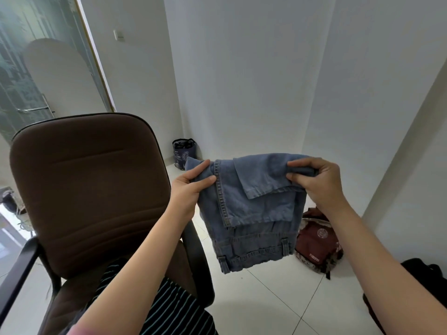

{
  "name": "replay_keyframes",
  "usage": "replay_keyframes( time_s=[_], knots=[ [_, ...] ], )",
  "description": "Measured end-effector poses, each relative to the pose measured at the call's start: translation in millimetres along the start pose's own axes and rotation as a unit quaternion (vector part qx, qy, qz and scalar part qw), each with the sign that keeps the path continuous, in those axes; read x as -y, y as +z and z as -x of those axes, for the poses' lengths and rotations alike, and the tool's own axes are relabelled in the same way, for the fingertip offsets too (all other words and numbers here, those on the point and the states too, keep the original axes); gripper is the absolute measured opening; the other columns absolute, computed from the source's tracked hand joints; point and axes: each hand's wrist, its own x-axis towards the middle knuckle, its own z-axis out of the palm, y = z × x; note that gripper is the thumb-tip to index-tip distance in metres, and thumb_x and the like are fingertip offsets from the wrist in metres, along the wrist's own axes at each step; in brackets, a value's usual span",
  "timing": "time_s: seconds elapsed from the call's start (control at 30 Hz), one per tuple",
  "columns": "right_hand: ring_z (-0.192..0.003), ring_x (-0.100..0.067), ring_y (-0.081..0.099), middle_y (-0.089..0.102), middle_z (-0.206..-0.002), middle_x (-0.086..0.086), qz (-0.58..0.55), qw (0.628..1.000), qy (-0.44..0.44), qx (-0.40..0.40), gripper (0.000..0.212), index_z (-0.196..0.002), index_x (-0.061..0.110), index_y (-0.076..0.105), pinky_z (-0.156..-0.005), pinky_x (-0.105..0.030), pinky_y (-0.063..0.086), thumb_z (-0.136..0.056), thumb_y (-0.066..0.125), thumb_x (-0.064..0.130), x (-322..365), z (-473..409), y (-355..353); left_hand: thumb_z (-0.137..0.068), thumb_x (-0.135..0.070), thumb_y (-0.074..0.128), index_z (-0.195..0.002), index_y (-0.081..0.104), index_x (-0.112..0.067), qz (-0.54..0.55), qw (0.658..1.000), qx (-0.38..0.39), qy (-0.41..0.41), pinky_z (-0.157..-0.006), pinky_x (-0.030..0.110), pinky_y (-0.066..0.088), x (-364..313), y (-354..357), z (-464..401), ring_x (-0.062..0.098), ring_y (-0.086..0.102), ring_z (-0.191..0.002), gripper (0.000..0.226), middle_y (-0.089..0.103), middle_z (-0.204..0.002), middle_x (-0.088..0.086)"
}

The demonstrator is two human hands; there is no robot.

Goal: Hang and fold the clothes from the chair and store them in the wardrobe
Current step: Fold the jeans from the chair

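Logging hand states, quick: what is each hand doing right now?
Left hand: pinches the top left edge of the folded blue denim jeans.
Right hand: grips the jeans' top right edge, fingers curled round the fabric.

I'm in a plain home room: white walls, tiled floor, brown office chair, backpack on the floor.
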Motion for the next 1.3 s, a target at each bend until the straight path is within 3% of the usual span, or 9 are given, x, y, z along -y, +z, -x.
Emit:
replay_keyframes(
  time_s=[0.3, 0.53, 0.7, 0.8, 0.93, 1.07, 1.13, 1.2, 1.3],
  knots=[
    [-0.084, -0.015, 0.064, 0.067, -0.079, 0.010, -0.064, 0.997, 0.016, -0.051, 0.049, -0.064, 0.033, 0.067, -0.075, -0.032, 0.057, -0.073, 0.071, -0.015, 0, -9, -4, -0.075, 0.006, 0.069, -0.106, 0.070, -0.016, 0.020, 0.999, 0.036, 0.030, -0.088, 0.027, 0.054, -19, 26, -5, 0.019, 0.066, -0.104, 0.038, 0.071, -0.107, 0.004],
    [-0.082, -0.011, 0.062, 0.062, -0.085, 0.002, -0.094, 0.994, 0.022, -0.049, 0.034, -0.076, 0.017, 0.060, -0.069, -0.022, 0.055, -0.074, 0.069, -0.016, 4, -4, -6, -0.072, 0.014, 0.069, -0.104, 0.069, -0.012, 0.048, 0.998, -0.002, 0.047, -0.080, 0.024, 0.056, -24, 35, -2, 0.017, 0.067, -0.097, 0.041, 0.068, -0.107, 0.007],
    [-0.084, -0.008, 0.065, 0.068, -0.080, 0.014, -0.011, 0.997, -0.033, -0.066, 0.031, -0.075, 0.022, 0.066, -0.078, -0.026, 0.055, -0.070, 0.078, -0.007, 7, -2, -11, -0.069, 0.010, 0.074, -0.098, 0.071, -0.013, 0.017, 0.999, -0.029, 0.038, -0.083, 0.027, 0.056, -28, 32, -4, 0.017, 0.068, -0.095, 0.037, 0.070, -0.103, 0.006],
    [-0.087, -0.011, 0.067, 0.070, -0.081, 0.017, 0.077, 0.992, -0.050, -0.082, 0.032, -0.073, 0.038, 0.068, -0.084, -0.045, 0.054, -0.069, 0.084, 0.010, 2, 2, -13, -0.069, 0.006, 0.076, -0.095, 0.073, -0.013, -0.021, 0.999, -0.034, 0.018, -0.082, 0.029, 0.057, -27, 30, -4, 0.019, 0.069, -0.092, 0.032, 0.071, -0.102, 0.007],
    [-0.102, -0.017, 0.062, 0.068, -0.090, 0.019, 0.135, 0.983, -0.030, -0.118, 0.015, -0.075, 0.047, 0.066, -0.098, -0.067, 0.035, -0.065, 0.077, 0.043, -7, 5, -12, -0.069, 0.006, 0.075, -0.092, 0.073, -0.010, -0.003, 1.000, -0.023, -0.010, -0.076, 0.029, 0.058, -22, 33, -3, 0.021, 0.069, -0.087, 0.027, 0.071, -0.099, 0.009],
    [-0.138, -0.008, 0.032, 0.066, -0.104, 0.016, 0.131, 0.983, -0.011, -0.127, 0.030, -0.072, 0.036, 0.062, -0.109, -0.056, -0.009, -0.073, 0.081, 0.013, -2, 7, -11, -0.070, 0.005, 0.074, -0.088, 0.072, -0.010, 0.009, 1.000, -0.015, -0.017, -0.073, 0.027, 0.057, -16, 36, -2, 0.020, 0.069, -0.086, 0.024, 0.071, -0.095, 0.007],
    [-0.123, -0.002, 0.049, 0.067, -0.091, 0.027, 0.086, 0.989, -0.058, -0.106, 0.033, -0.073, 0.032, 0.064, -0.115, -0.052, 0.015, -0.071, 0.081, 0.003, 0, 8, -14, -0.071, 0.006, 0.074, -0.086, 0.072, -0.011, 0.013, 1.000, -0.017, -0.020, -0.076, 0.029, 0.057, -13, 34, -4, 0.020, 0.068, -0.087, 0.023, 0.071, -0.095, 0.005],
    [-0.089, 0.000, 0.065, 0.068, -0.079, 0.025, 0.047, 0.991, -0.088, -0.092, 0.030, -0.073, 0.024, 0.066, -0.092, -0.031, 0.049, -0.068, 0.082, -0.001, 2, 8, -19, -0.071, 0.005, 0.074, -0.085, 0.073, -0.013, 0.014, 0.999, -0.018, -0.026, -0.079, 0.031, 0.056, -9, 29, -8, 0.022, 0.067, -0.092, 0.023, 0.070, -0.102, 0.008],
    [-0.075, -0.003, 0.065, 0.068, -0.074, 0.021, 0.024, 0.991, -0.100, -0.091, 0.029, -0.072, 0.020, 0.066, -0.071, -0.017, 0.052, -0.067, 0.082, -0.004, 4, 8, -16, -0.074, 0.004, 0.072, -0.092, 0.072, -0.012, -0.001, 0.999, -0.016, -0.030, -0.081, 0.031, 0.056, -2, 23, -11, 0.025, 0.065, -0.098, 0.025, 0.067, -0.113, 0.013]
  ],
)
